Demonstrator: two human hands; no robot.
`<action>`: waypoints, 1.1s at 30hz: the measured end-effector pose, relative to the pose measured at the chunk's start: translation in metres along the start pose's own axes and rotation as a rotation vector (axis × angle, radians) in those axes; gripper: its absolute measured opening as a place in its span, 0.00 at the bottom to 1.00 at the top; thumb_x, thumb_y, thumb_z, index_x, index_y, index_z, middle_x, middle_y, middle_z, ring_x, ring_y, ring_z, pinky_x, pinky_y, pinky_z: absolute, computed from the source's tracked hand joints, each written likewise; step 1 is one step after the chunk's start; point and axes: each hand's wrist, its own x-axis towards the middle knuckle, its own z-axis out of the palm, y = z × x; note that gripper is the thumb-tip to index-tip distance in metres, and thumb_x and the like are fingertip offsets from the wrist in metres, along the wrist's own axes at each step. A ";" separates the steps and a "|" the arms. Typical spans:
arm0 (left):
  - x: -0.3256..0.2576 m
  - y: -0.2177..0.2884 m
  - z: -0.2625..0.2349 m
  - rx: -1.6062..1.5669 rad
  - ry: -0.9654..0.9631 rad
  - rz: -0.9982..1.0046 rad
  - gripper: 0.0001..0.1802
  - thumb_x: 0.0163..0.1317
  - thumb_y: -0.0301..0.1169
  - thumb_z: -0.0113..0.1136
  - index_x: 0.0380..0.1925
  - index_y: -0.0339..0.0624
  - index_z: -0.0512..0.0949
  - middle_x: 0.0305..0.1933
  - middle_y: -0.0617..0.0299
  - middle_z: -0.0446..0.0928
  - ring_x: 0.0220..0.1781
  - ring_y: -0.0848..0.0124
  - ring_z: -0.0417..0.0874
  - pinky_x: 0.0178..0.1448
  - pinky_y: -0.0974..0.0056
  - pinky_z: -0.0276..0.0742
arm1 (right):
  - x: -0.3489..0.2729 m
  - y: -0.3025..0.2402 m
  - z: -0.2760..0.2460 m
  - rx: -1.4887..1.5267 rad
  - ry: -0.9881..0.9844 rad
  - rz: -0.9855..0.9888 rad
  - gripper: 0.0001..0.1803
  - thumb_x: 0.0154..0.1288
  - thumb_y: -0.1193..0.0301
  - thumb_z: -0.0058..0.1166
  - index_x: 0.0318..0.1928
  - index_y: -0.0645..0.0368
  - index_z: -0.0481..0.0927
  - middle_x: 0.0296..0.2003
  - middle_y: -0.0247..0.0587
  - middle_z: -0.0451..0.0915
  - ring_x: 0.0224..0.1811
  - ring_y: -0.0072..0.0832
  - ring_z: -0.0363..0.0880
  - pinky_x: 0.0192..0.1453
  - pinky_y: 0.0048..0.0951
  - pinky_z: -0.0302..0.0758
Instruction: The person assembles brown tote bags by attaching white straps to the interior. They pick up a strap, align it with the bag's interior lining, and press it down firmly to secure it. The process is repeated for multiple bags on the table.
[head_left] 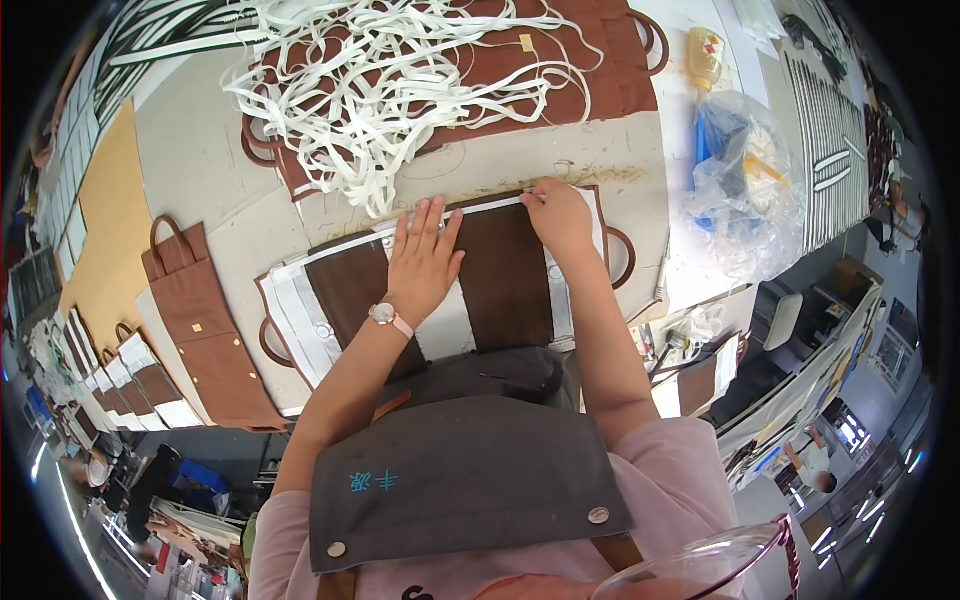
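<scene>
A bag panel (508, 270) lies in front of me, with dark brown and white sections and a brown handle at each side. My left hand (425, 252) rests flat on it near the far edge, fingers stretched out; a watch is on that wrist. Along the far edge runs a narrow white strip (490, 203). At that edge, farther right, my right hand (563, 218) pinches the strip between thumb and finger; the fingertips partly cover it. Metal snaps show on the white side parts of the panel.
Beyond the panel, a tangled heap of white strips (370, 95) covers brown bag pieces (625, 75). A brown bag piece (215, 340) lies to the left. On the right are a glue bottle (705, 55) and a clear plastic bag (745, 200); striped strips (825, 150) lie beyond.
</scene>
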 end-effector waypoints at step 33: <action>-0.006 0.006 0.006 -0.201 0.221 0.028 0.30 0.57 0.33 0.64 0.60 0.40 0.71 0.59 0.53 0.69 0.64 0.56 0.68 0.71 0.47 0.58 | -0.022 -0.018 -0.031 0.699 -0.406 -0.017 0.06 0.63 0.72 0.61 0.35 0.63 0.81 0.29 0.30 0.80 0.33 0.17 0.75 0.39 0.23 0.71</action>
